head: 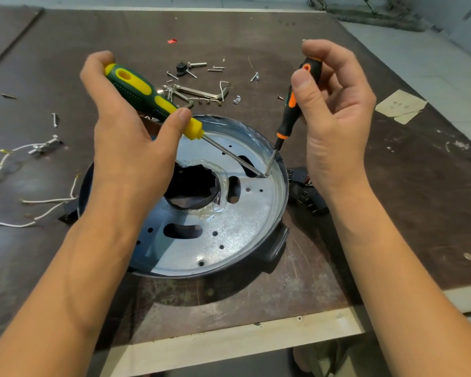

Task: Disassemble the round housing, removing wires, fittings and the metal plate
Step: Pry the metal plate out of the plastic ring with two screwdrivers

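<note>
The round dark housing [272, 246] lies on the table with a shiny metal plate [237, 221] inside it, pierced by holes and a large central opening. My left hand [131, 148] grips a green and yellow screwdriver [147, 96]. My right hand [335, 121] holds a black and orange screwdriver [290, 115] upright. Both tips meet at one spot near the plate's right rim [265, 175]. Clear tape rings the central opening.
Loose screws [215, 68], hex keys [199, 92] and small fittings lie behind the housing. White wires [46, 200] with a metal clip [45, 145] lie at the left. Black parts [307, 197] sit right of the housing. The table's front edge [229, 344] is close.
</note>
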The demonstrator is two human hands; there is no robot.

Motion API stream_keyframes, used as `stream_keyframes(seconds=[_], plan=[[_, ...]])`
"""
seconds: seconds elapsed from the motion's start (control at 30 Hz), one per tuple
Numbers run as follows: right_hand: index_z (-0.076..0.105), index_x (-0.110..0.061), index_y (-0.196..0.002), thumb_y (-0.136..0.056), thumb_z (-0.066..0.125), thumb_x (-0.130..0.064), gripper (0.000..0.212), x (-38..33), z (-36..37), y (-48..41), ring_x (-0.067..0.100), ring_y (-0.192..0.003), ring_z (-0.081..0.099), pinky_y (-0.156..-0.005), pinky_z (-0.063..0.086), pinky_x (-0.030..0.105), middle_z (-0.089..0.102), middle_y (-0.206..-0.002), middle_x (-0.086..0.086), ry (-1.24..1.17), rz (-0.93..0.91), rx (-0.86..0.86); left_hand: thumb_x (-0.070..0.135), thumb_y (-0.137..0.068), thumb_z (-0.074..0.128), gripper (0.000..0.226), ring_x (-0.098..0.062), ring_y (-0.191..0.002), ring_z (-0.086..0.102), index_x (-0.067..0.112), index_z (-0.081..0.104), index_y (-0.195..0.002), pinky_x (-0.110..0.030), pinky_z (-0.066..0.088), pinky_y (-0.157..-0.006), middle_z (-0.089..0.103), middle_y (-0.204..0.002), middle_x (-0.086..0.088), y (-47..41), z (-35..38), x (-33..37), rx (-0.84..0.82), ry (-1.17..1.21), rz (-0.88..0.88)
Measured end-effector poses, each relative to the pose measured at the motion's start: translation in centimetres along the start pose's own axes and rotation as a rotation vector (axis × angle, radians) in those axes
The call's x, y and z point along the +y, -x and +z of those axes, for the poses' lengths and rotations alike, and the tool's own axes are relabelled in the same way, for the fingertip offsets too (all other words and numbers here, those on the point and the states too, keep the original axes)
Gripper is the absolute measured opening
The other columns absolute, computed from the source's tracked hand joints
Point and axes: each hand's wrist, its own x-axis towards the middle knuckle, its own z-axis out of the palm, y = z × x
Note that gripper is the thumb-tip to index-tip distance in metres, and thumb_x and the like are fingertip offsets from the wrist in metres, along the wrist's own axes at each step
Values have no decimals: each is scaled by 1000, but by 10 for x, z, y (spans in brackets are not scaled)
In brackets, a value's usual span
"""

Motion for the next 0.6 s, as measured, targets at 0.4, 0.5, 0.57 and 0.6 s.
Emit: stream_keyframes(seconds=[0.4,0.5,0.57,0.6], plan=[[60,-6,-118,-100,58,-7,18,1,-1,0,26,-93,54,-83,46,46,59,-100,5,-44,16,24,28,-92,70,75,-30,-88,67,21,20,-148,-50,58,-81,63,-104,-13,-1,0,0,-3,-2,-1],[61,-4,-117,-98,62,-3,19,2,-3,-2,23,-88,53,-81,48,40,59,-94,0,-31,4,23,27,-92,70,75,-29,-89,68,21,20,-148,-51,58,-80,62,-103,-13,0,0,0,-1,-1,2],[61,-2,-118,-99,55,-2,20,2,-6,-3,26,-87,58,-79,51,37,62,-95,7,-77,43,31,27,-92,69,75,-30,-89,68,21,20,-148,-51,58,-81,61,-103,-13,0,0,0,2,0,3],[61,-2,-118,-99,49,-2,22,2,-8,-3,28,-86,62,-79,53,37,65,-96,11,-106,64,41,27,-92,70,76,-30,-89,68,21,20,-148,-51,58,-81,61,-102,-12,0,0,0,2,1,3]])
